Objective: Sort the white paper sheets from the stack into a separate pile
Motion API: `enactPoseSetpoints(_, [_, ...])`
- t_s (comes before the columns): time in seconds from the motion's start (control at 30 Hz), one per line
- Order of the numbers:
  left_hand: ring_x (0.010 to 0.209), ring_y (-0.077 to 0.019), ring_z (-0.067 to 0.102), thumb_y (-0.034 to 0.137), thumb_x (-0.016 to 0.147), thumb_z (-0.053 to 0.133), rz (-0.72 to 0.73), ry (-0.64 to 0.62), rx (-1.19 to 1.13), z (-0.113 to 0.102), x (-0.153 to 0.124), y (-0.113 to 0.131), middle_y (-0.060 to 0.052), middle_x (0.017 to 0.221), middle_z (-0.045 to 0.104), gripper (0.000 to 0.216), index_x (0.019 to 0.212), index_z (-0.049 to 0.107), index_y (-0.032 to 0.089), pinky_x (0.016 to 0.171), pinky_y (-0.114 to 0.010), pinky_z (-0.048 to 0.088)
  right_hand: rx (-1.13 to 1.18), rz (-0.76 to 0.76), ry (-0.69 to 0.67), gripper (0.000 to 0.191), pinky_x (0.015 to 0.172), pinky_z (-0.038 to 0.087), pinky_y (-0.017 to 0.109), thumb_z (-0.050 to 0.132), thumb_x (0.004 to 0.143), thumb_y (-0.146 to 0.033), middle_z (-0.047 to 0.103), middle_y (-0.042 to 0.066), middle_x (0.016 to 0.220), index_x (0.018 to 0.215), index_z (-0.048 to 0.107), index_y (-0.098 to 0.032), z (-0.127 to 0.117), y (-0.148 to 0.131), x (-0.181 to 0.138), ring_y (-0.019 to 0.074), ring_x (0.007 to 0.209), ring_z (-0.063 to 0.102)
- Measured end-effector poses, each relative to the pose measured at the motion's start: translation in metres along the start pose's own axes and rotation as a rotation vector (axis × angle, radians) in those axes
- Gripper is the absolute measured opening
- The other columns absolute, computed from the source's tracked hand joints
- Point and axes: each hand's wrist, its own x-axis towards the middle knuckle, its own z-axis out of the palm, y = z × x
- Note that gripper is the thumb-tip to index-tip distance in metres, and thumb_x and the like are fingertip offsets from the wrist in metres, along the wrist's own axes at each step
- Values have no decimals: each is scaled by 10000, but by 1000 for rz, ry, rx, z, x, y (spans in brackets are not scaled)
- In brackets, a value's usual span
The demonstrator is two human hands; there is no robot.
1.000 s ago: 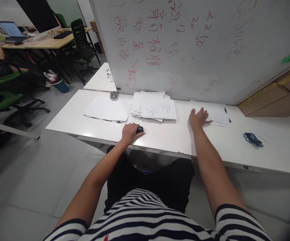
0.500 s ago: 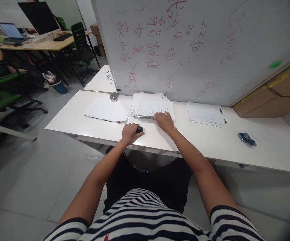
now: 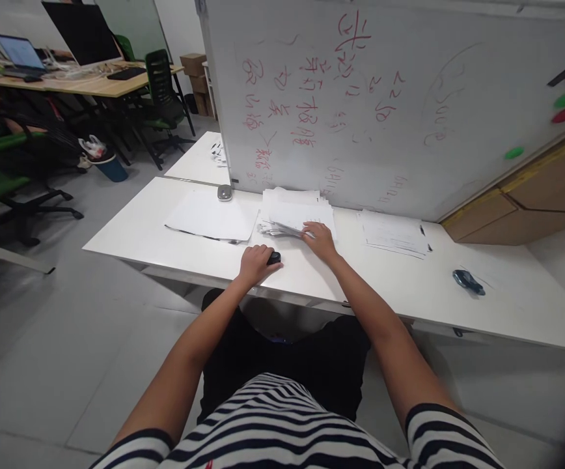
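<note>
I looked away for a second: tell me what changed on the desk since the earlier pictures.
The right hand left the right paper stack and moved left to the middle paper stack, where its fingers now lift the near edge. The left hand stayed closed on the small black object; the left sheet did not move.

White table point(image 3: 165, 244): 3 paper stacks point(image 3: 295, 215), stapler point(image 3: 468, 281), small black obj point(image 3: 273, 258).

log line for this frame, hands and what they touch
left hand: closed on small black object | right hand: on middle paper stack | surface: white table
</note>
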Motion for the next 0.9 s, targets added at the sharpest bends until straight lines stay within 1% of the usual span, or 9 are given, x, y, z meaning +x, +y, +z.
enactPoseSetpoints(0.1, [835, -243, 553, 644, 844, 486, 4, 0, 2, 0, 0, 0, -88, 856, 628, 473, 968, 619, 207, 720, -367, 308, 73, 66, -9, 131, 1062, 355, 429, 554, 835, -315, 664, 25, 1197, 863, 664, -250, 6, 3, 5, 218, 1205, 533])
enactPoseSetpoints(0.17, [829, -242, 552, 642, 839, 497, 10, 0, -3, 1, 0, -1, -90, 856, 629, 471, 959, 620, 204, 716, -367, 309, 81, 106, 10, 163, 1060, 364, 428, 551, 830, -308, 655, 30, 1215, 933, 660, -243, 8, 5, 9, 220, 1205, 535])
enactPoseSetpoints(0.27, [819, -238, 553, 633, 832, 521, 18, 2, -12, 4, 0, -2, -91, 860, 632, 462, 948, 620, 197, 705, -363, 305, 62, 115, 9, 311, 1047, 383, 423, 555, 817, -269, 642, 41, 1237, 1117, 627, -229, 10, 7, 12, 225, 1167, 561])
enactPoseSetpoints(0.37, [815, -235, 554, 627, 827, 536, 25, 16, -15, 6, 0, -3, -89, 858, 633, 460, 943, 617, 189, 696, -355, 296, 6, 87, -34, 510, 1038, 396, 406, 584, 791, -230, 628, 59, 1262, 1299, 541, -216, 8, 8, 15, 235, 1163, 563])
enactPoseSetpoints(0.5, [813, -231, 553, 620, 824, 547, 23, 32, -22, 7, -1, -3, -86, 858, 633, 454, 933, 616, 185, 695, -350, 289, -55, 87, -75, 630, 1019, 414, 404, 616, 788, -245, 633, 55, 1262, 1396, 453, -222, 6, 12, 17, 245, 1134, 576])
enactPoseSetpoints(0.6, [815, -228, 552, 613, 825, 552, 20, 30, -25, 7, -1, -2, -88, 872, 636, 446, 931, 618, 184, 698, -351, 290, -56, 99, -90, 609, 1004, 424, 399, 622, 801, -259, 656, 44, 1234, 1388, 465, -228, 5, 16, 19, 243, 1105, 592])
enactPoseSetpoints(0.7, [815, -230, 549, 611, 829, 547, 19, 26, -23, 6, -1, -2, -87, 864, 636, 447, 934, 622, 184, 700, -356, 291, -23, 139, -72, 540, 971, 442, 373, 632, 805, -271, 678, 42, 1197, 1333, 527, -228, 8, 18, 19, 233, 1091, 608])
enactPoseSetpoints(0.83, [818, -232, 549, 618, 830, 539, 19, 22, -30, 6, -1, -3, -90, 864, 635, 461, 949, 626, 181, 706, -357, 293, -27, 193, 17, 340, 932, 437, 334, 611, 837, -305, 709, 41, 1119, 1167, 645, -231, 16, 15, 20, 213, 1035, 632])
enactPoseSetpoints(0.9, [821, -234, 550, 626, 831, 530, 18, 20, -29, 7, -1, -3, -91, 859, 634, 471, 953, 630, 182, 709, -358, 292, -45, 200, 42, 269, 897, 431, 325, 569, 872, -334, 726, 47, 1031, 1094, 679, -230, 18, 13, 19, 211, 973, 641])
